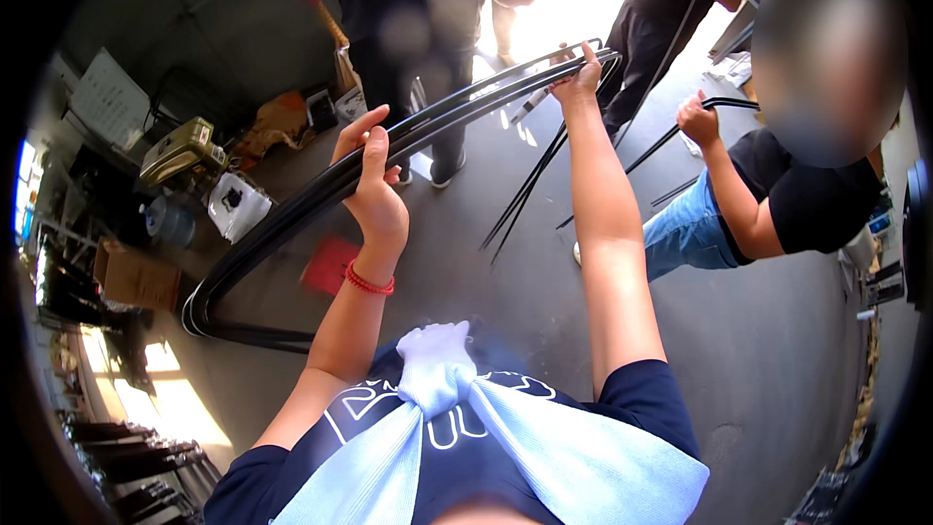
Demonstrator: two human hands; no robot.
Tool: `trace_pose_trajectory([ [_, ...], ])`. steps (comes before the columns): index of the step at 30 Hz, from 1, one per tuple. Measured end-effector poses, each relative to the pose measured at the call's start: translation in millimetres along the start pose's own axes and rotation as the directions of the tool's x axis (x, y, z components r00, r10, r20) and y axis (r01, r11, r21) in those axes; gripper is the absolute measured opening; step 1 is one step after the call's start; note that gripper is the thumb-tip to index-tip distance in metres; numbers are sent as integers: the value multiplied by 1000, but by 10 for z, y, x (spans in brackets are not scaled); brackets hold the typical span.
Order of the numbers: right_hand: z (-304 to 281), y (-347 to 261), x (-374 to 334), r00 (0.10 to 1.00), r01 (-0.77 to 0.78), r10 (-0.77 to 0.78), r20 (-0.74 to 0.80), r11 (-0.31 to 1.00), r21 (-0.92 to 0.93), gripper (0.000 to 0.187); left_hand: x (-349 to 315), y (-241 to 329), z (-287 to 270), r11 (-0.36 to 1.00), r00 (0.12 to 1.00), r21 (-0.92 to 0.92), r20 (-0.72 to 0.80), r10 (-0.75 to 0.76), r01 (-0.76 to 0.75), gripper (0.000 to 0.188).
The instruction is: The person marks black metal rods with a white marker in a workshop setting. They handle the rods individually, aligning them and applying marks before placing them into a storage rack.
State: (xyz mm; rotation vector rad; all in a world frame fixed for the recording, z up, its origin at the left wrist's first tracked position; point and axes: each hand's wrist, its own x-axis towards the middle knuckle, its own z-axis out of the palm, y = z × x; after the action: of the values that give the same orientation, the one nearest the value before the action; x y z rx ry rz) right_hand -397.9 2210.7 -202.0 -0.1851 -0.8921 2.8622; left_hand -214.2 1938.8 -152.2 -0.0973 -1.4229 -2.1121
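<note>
A bundle of long black bent tubes [292, 214] runs across in front of me, curving at the far right and again at the near left. My left hand [377, 190], with a red beaded bracelet on its wrist, supports the bundle's middle between thumb and fingers. At the far bend, my right hand [579, 84] is wrapped round the tubes with its arm stretched out. The bundle's straight ends hang down past my right hand, and other ends turn back behind my left forearm.
To the right, a person in jeans [695, 233] grips more black tubes. Another person [408, 39] stands just ahead, and a third [671, 19] holds a thin rod. On the left are a cardboard box [136, 274], a water jug [170, 222] and a red flat item [328, 264].
</note>
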Motion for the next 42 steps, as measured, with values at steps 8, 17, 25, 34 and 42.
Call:
trace_pose_trajectory([
  [8,-446,-171,394,996,-65,56,72,989,133,53,-349,-511,373,980,992,174,90,84,-99,11],
  [17,-552,-294,725,978,13,-4,210,999,-37,54,-122,-756,301,954,979,237,134,153,-182,32],
  [25,-320,-524,953,972,96,-71,224,990,-101,47,176,-820,418,969,970,169,195,147,-181,31],
  [34,-999,-510,876,854,127,-206,478,973,192,34,-374,-1159,235,874,857,334,490,159,-353,42],
  [42,-1388,-585,355,961,141,-173,216,978,156,31,-805,-1238,130,896,780,299,621,79,-329,41],
])
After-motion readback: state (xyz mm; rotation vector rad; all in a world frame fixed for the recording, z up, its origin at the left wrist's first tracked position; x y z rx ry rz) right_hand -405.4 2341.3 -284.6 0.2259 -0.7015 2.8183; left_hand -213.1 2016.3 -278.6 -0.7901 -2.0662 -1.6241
